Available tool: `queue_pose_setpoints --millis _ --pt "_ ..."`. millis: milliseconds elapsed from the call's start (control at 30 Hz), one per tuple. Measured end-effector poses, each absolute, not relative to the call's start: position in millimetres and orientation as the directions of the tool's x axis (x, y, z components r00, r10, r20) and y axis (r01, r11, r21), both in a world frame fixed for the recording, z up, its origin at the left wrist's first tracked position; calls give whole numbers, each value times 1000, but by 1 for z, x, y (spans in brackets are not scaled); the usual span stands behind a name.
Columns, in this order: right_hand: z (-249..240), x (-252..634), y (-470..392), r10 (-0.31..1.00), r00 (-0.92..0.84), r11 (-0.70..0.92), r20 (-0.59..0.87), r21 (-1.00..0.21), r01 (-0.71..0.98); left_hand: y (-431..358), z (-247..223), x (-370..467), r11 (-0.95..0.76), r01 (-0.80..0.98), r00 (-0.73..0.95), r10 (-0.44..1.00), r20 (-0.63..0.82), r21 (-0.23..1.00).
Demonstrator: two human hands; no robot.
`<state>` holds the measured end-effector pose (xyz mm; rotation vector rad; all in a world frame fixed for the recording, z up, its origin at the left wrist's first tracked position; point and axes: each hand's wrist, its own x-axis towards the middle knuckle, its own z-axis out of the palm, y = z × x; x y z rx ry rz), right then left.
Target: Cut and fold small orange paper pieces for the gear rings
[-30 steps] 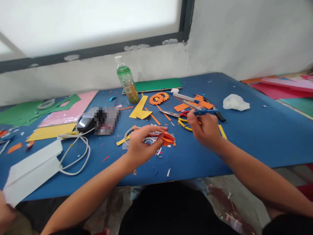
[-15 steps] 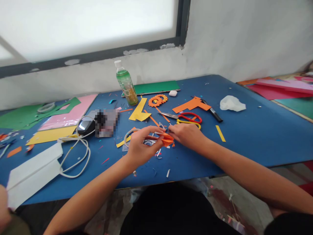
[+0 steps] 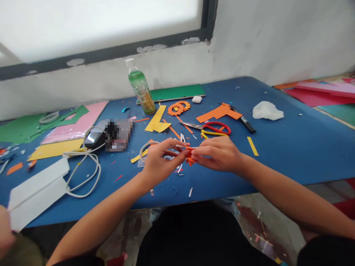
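Both hands meet over the blue table near its front edge. My left hand (image 3: pixel 163 157) pinches a small folded orange paper piece (image 3: pixel 190 160) from the left. From the right, my right hand (image 3: pixel 217 152) has its fingers closed on the same piece. A thin white strip shows at the fingertips. Just behind my right hand lie scissors (image 3: pixel 219 127) with red and yellow handles. Two orange toothed paper rings (image 3: pixel 176 109), a bent yellow paper piece (image 3: pixel 157 123) and an orange paper piece (image 3: pixel 217 113) lie farther back. A roll of tape (image 3: pixel 142 150) is partly hidden behind my left hand.
A green bottle (image 3: pixel 142 90) stands at the back beside a green board (image 3: pixel 177 92). White cable (image 3: pixel 97 173), a black device (image 3: pixel 94 138) and white folded paper (image 3: pixel 39 192) lie left. Part of another person (image 3: pixel 4 229) shows at the left edge.
My right hand has moved down onto the orange piece, its fingers now meeting those of my left hand. The whole view has shifted slightly.
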<state>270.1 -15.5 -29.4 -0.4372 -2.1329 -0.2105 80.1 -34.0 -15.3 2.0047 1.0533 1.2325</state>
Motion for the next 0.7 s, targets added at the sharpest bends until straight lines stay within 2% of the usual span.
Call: queue_pose_setpoints --millis 100,400,700 --pt "-29 271 -15 248 -517 919 819 -31 393 -34 -15 80 -545 320 292 835 467 775" --pt "-27 271 -15 242 -554 891 796 44 452 -33 -17 80 -536 334 295 841 454 776" --pt "-25 271 -18 246 -619 811 746 191 553 -33 -15 83 -459 329 248 885 393 826"
